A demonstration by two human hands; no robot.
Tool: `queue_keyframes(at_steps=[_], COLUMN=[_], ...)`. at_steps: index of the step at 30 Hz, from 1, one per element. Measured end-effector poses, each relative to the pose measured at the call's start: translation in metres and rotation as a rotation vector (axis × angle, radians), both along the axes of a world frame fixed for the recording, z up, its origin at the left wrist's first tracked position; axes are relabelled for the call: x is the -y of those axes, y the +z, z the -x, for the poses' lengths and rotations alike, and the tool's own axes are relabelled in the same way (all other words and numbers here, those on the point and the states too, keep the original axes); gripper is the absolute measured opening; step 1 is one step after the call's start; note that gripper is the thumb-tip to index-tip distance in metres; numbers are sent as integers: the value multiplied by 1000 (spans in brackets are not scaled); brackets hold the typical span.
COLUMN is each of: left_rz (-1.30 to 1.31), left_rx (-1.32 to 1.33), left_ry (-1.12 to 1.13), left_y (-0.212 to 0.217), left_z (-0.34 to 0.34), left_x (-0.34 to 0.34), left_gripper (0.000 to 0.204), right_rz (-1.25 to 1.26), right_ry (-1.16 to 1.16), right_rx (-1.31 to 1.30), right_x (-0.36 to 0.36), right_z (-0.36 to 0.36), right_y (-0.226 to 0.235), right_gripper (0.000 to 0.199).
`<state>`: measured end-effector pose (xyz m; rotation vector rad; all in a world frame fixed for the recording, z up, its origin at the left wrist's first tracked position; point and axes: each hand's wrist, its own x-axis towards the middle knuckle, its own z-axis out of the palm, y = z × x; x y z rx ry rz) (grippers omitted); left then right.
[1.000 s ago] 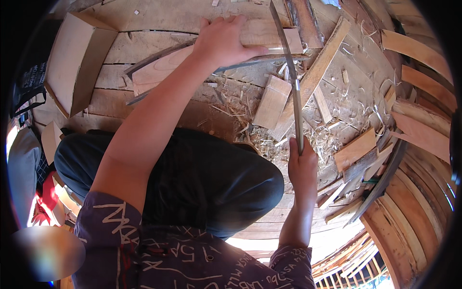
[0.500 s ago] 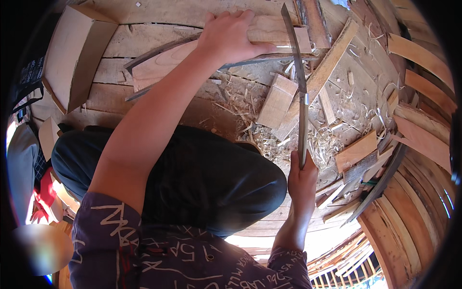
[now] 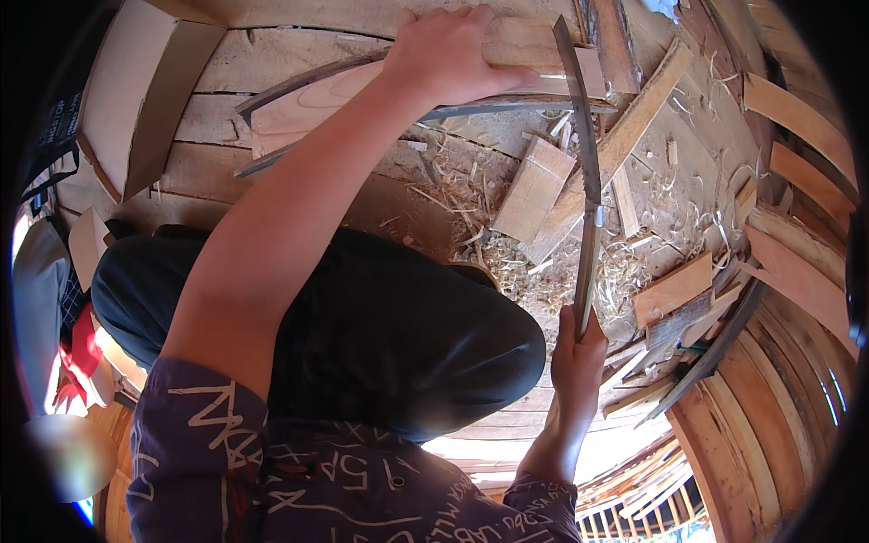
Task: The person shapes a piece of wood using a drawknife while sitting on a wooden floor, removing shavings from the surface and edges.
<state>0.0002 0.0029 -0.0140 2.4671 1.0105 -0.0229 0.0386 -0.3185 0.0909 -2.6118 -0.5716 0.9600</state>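
Note:
My left hand (image 3: 448,54) presses down on a pale wooden board (image 3: 308,104) lying across the plank floor at the top of the view, fingers wrapped over its far edge. My right hand (image 3: 577,348) grips the lower end of a long, thin, curved saw blade (image 3: 584,172) that stands nearly upright and reaches up past the board's right end. A dark curved metal strip (image 3: 507,109) lies just under the board. My knee in dark trousers (image 3: 389,335) fills the middle.
Wood shavings (image 3: 543,271) and short offcuts (image 3: 534,185) litter the floor. A long slat (image 3: 625,140) leans diagonally. Curved wooden strips (image 3: 797,271) stack at the right. A box-like wooden piece (image 3: 136,100) sits at upper left.
The saw blade and my right hand have shifted slightly lower and to the right. My left hand stays pressed on the board.

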Motion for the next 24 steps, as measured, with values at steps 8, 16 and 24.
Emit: queue_keyframes(at_steps=[8,16,24], left_rz=[-110,95,50], left_rx=[35,-34,5], left_ry=[-4,0,-25], left_y=[-19,15,13], left_z=[-5,1,-8], left_x=[12,-1,8], left_gripper=[94,80,82], right_rz=[-61,32,-29], right_ry=[112,-1,97], right_rx=[82,-18,58], right_x=[-74,4,-80], right_z=[-45,1,-44], right_y=[-54,5,-47], right_gripper=[29,28,30])
